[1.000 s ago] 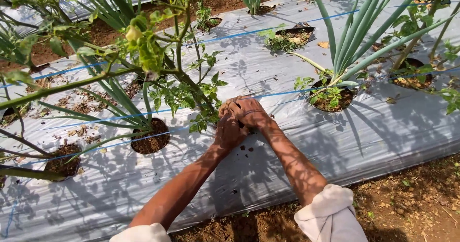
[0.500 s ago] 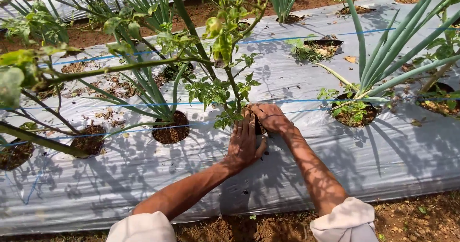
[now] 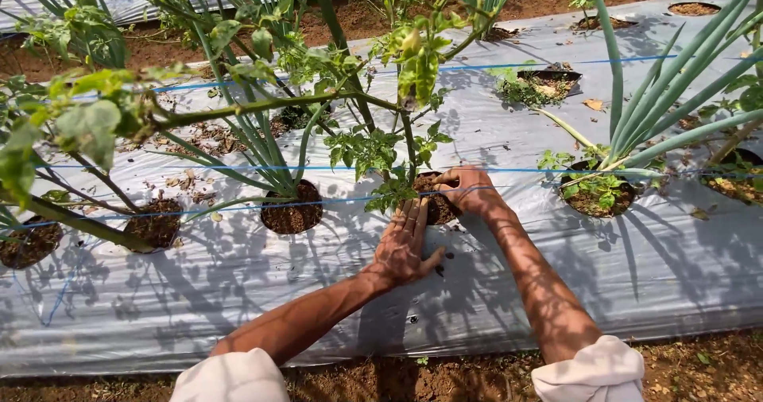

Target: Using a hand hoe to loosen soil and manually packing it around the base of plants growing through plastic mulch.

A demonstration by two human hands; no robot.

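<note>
Soil in a round planting hole (image 3: 435, 203) cut in the silver-grey plastic mulch sheet (image 3: 238, 283) is being worked by both bare hands, roughly midway between the sheet's left and right ends and set back from its near edge. The left hand (image 3: 404, 243) is laid open and flat on the sheet at the hole's near rim, fingers spread and pointing into the dark earth. The right hand (image 3: 469, 189) is curled at the hole's right rim, fingers bent into the soil; whether anything is gripped cannot be told. A thin green leafy stem (image 3: 409, 143) rises from this hole, touching or just beside the fingers.

As a judgement, the stem could be bent or snapped if the hands press against its base, and the sheet could be torn at the rim under the left palm. The blue string lines (image 3: 199, 166) stretched along the sheet could be snagged by a wrist.

No packages, labels or signs are seen.
</note>
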